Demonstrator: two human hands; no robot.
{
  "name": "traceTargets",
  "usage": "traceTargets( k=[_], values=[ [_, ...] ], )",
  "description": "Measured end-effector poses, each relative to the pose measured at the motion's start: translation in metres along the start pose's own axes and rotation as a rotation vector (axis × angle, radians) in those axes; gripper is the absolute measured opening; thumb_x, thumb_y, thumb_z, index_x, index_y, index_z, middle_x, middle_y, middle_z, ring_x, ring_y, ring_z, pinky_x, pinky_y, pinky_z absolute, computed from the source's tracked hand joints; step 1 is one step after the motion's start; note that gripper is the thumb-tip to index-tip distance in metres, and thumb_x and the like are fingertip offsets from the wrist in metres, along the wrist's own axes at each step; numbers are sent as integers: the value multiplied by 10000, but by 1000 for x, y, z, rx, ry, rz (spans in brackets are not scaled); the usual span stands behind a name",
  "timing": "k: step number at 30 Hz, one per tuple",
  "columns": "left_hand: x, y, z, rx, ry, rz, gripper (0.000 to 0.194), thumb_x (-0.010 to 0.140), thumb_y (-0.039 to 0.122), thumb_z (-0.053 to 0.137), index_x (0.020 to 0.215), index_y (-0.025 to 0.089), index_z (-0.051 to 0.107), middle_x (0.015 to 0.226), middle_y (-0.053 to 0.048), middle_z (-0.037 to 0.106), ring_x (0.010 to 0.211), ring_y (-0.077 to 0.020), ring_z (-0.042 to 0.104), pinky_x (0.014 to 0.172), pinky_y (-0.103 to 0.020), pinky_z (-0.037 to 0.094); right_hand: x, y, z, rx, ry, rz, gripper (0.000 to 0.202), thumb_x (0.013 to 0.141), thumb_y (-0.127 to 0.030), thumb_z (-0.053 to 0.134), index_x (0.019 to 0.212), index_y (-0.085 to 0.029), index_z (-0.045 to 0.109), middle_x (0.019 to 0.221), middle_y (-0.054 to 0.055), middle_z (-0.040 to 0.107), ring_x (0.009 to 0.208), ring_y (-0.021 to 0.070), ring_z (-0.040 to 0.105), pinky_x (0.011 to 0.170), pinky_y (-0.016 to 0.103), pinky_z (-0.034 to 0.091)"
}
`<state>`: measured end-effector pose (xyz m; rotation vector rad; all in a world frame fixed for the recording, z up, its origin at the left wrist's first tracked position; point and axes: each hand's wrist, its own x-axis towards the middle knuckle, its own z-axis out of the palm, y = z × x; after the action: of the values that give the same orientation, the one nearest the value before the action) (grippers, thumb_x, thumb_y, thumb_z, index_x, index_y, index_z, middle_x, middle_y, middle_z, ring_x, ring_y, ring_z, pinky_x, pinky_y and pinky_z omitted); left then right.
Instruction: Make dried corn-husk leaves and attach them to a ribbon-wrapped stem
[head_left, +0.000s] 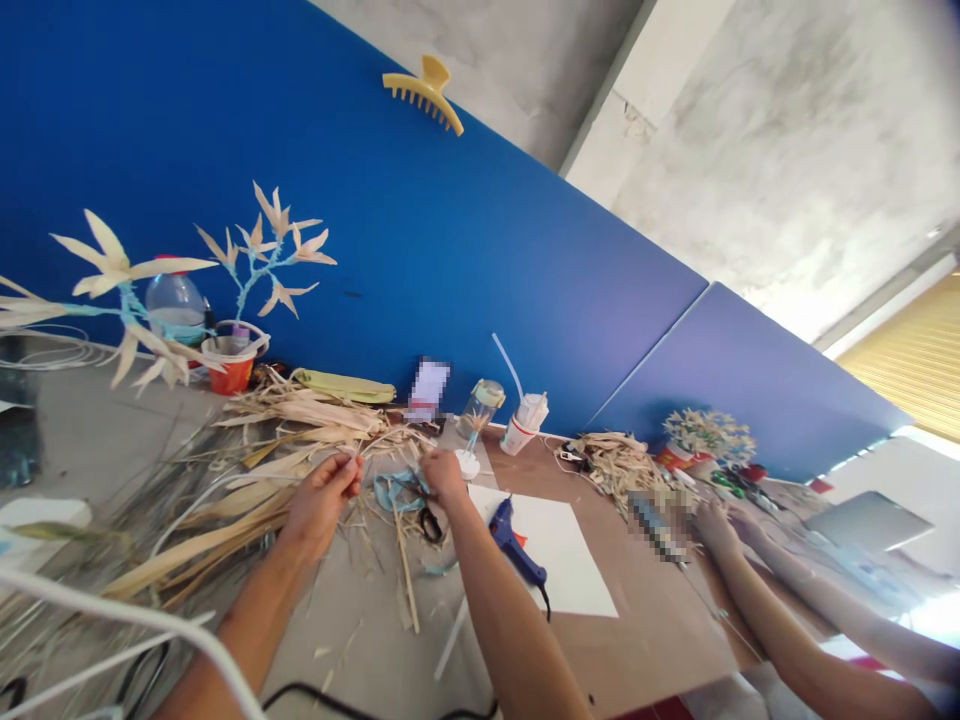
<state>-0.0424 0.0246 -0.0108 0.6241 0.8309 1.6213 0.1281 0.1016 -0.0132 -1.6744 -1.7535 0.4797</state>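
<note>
- A thin white wire (240, 475) curves over the husks to the left hand (335, 488), whose thumb and fingertips pinch it.
- A slender pale length arcs from those fingertips toward the right hand (444, 472); whether it is the same strand is unclear.
- The right hand has its fingers curled, tips hidden, so I cannot tell whether it grasps anything.
- Between the hands, crumpled blue strips (396, 490) lie on the worktop (367, 655), with a black loop (430, 525) just beside.
- Dry husks (307, 408) spread behind and left of the left hand.
- Right of the right forearm, a blue glue gun (519, 545) lies on a white sheet (581, 565).
- Behind the right hand stand a lidded jar (486, 396) and a paper cup (519, 435).
- Farther right, a co-worker's hands (720, 527) rest near another husk pile (615, 465).
</note>
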Motion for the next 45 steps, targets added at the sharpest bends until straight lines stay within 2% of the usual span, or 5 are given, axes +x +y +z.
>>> traceTargets(
  k=[5,11,28,35,45],
  values=[
    [-3,-8,1,-77,-108,-92,255,595,299,830,734,148,678,645,25,553,521,-51,424,480,-160,361,-40,0,-26,330,-190,80,239,791,-355,513,638,-181,571,528,-12,565,429,111,482,467,238,406],
    [-14,-13,10,52,-179,-151,318,621,315,812,860,139,699,653,22,592,487,-55,439,466,-181,345,-70,-20,-12,1027,-281,200,236,664,-388,670,636,-173,576,537,-40,542,448,70,423,481,203,332],
    [-9,-23,9,376,-155,-132,289,596,380,792,680,146,646,582,37,565,509,-91,442,497,-222,319,-79,-17,1,867,-148,129,156,657,-297,638,584,-176,571,520,-55,483,520,96,411,551,236,333],
    [-10,-18,12,358,-139,-88,340,606,421,794,662,145,603,532,72,461,479,-63,349,465,-202,268,-73,-7,5,1204,-190,279,228,657,-371,648,589,-188,530,488,-67,476,451,80,392,492,221,269],
    [-13,-18,13,319,-159,-130,413,613,404,797,899,129,682,652,27,573,495,-64,375,476,-205,288,-79,-15,4,1167,-176,209,240,672,-387,671,624,-183,556,497,-67,470,460,82,376,494,225,272]
  ],
)
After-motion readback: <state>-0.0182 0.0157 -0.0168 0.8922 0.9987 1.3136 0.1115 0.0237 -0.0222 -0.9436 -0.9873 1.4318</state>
